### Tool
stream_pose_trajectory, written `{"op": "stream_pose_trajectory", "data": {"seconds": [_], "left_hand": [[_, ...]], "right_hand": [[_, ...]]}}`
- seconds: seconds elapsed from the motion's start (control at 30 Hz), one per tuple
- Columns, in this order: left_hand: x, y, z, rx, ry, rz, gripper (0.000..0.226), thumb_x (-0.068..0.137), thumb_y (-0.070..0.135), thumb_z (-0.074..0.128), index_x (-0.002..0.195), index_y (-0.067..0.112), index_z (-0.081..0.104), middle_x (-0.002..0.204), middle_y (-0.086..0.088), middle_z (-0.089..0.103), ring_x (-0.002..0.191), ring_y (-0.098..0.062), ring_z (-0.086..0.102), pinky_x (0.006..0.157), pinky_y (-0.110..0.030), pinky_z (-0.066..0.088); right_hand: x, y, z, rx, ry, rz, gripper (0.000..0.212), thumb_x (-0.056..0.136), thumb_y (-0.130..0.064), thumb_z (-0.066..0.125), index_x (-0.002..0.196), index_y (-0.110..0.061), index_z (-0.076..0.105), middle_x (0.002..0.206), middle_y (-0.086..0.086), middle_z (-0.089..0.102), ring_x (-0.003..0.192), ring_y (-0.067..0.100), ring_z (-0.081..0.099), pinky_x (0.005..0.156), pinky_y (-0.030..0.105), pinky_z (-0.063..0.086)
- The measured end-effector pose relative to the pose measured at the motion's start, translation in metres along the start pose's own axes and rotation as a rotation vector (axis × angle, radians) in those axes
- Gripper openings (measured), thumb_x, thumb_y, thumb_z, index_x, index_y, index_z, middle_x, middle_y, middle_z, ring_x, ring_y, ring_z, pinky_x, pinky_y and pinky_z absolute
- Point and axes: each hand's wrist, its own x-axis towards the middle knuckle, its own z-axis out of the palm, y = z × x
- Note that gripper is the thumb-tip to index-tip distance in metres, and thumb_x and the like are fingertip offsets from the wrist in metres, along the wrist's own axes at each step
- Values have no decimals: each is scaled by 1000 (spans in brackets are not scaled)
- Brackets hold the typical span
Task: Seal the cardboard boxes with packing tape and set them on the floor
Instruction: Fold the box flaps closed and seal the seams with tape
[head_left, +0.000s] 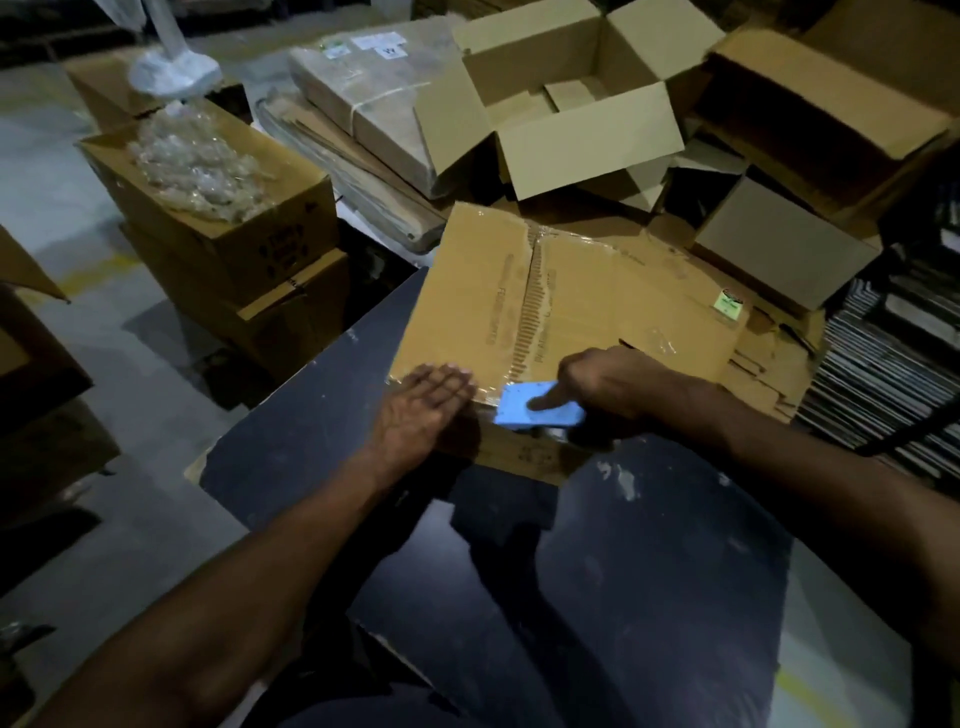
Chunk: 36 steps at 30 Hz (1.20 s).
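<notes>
I'm looking down into a dim storeroom with a grey concrete floor (78, 171), crowded on every side with cardboard. My working surface is a dark, scuffed table (649, 545), its near edge chipped. Beyond it sit an open empty carton (566, 98), a wrapped bundle of flat stock (363, 88), and to the left a stacked box heaped with clear plastic pieces (197, 161).

The box I'm sealing (545, 301) lies on the far part of the table, flaps closed, a rough seam running away from me down the middle. My left hand (426, 410) rests flat on its near edge with fingers straight — pressing, not gripping. My right hand (613, 384) is wrapped round the blue tape dispenser (540, 408), forefinger stretched along its top, at the near rim just beside the seam.

I judge this the start or the end of a tape pass — I can't tell which, though glossy film shows along the near edge. The box is not yet on the floor, and I see no finished box that is clearly mine down there.
</notes>
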Motion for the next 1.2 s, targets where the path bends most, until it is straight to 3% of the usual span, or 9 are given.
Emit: {"op": "stream_pose_trajectory", "data": {"seconds": [0.2,0.37,0.53,0.6,0.67,0.77,0.93,1.1,1.2], "left_hand": [[-15,-73,-11,-99,-22,-41,47,84,1,84,129,11,72,135,-9,69,125,-27,66,114,-41,41],[-15,-65,-13,-116,-16,-70,42,89,3,79,129,12,72,134,-9,69,125,-26,66,112,-41,43],[-17,-67,-15,-129,15,-31,37,93,8,70,130,9,71,136,-10,68,126,-28,65,113,-41,41],[-16,-67,-14,-114,21,-20,38,93,7,70,131,8,70,136,-11,68,127,-29,65,113,-41,41],[-17,-67,-14,-117,24,-13,38,97,9,62,134,7,68,138,-12,66,128,-30,63,115,-42,39],[-19,-67,-15,-127,7,3,38,104,18,52,138,6,65,142,-14,62,132,-31,60,117,-43,36],[-16,-69,-21,-134,-18,50,42,112,29,41,138,6,64,143,-15,62,133,-33,59,115,-45,39],[-19,-66,-24,-143,-62,33,42,105,24,51,143,8,61,149,-12,58,139,-31,54,115,-48,42],[-20,-66,-25,-149,-100,16,43,108,28,46,146,10,58,151,-10,55,142,-29,51,116,-49,41]], "right_hand": [[45,-52,-28,88,127,-9,54,84,-32,74,136,-26,62,117,5,67,96,27,63,68,34,52],[34,-43,-23,120,72,28,56,86,-33,73,140,-25,59,117,4,65,80,18,49,65,32,44],[26,-38,-22,106,77,62,62,81,-29,74,141,-30,58,91,-5,57,65,13,45,58,27,39],[15,-25,-15,87,37,96,58,83,-34,74,138,-30,58,93,-5,59,72,15,53,61,28,42],[-4,-8,-3,64,28,118,50,90,-46,71,137,-32,58,119,2,64,98,24,63,76,33,51],[-27,8,9,70,33,115,51,96,-48,66,145,-40,53,138,7,56,123,30,58,95,41,52],[-28,7,14,130,42,118,55,95,-48,66,144,-28,53,139,9,56,125,29,55,96,42,49],[-22,3,16,172,-9,195,51,94,-58,64,136,-30,55,134,4,58,117,24,59,99,38,48],[-16,1,13,170,-46,202,59,83,-49,77,137,-38,55,134,0,59,112,22,62,92,37,53]]}}
